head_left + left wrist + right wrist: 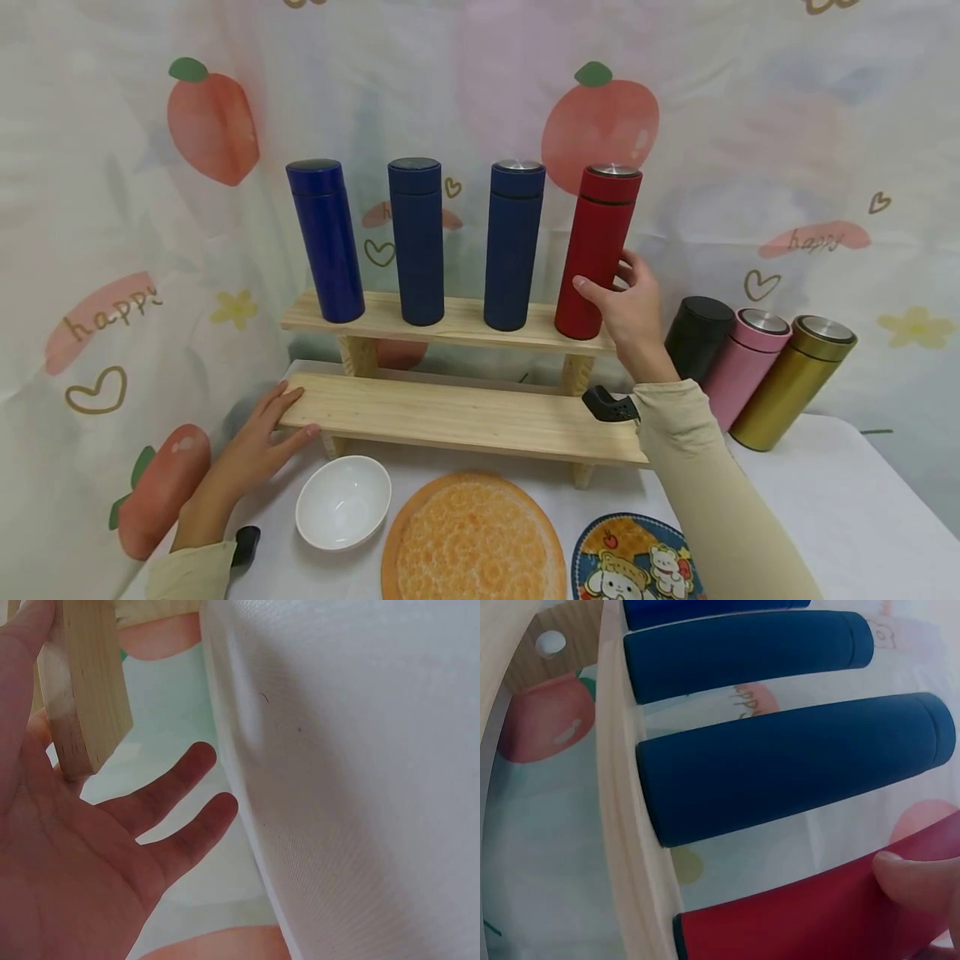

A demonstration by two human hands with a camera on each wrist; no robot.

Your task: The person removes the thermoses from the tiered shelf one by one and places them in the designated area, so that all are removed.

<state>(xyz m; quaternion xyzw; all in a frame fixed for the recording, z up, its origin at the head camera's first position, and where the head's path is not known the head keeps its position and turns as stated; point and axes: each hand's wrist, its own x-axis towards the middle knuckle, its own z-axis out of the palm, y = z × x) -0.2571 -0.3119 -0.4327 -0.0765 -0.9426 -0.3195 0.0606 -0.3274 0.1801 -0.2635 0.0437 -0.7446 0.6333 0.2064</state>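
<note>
Our right hand is gripping the red flask, our left hand pinching the rack, perhaps steadying it.

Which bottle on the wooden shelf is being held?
The red bottle, gripped by the right hand; the three blue bottles beside it stand untouched.

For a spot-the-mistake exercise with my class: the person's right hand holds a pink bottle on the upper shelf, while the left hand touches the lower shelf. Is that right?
Not quite: the bottle in the right hand is red, as the head view shows. The rest stands.
</note>
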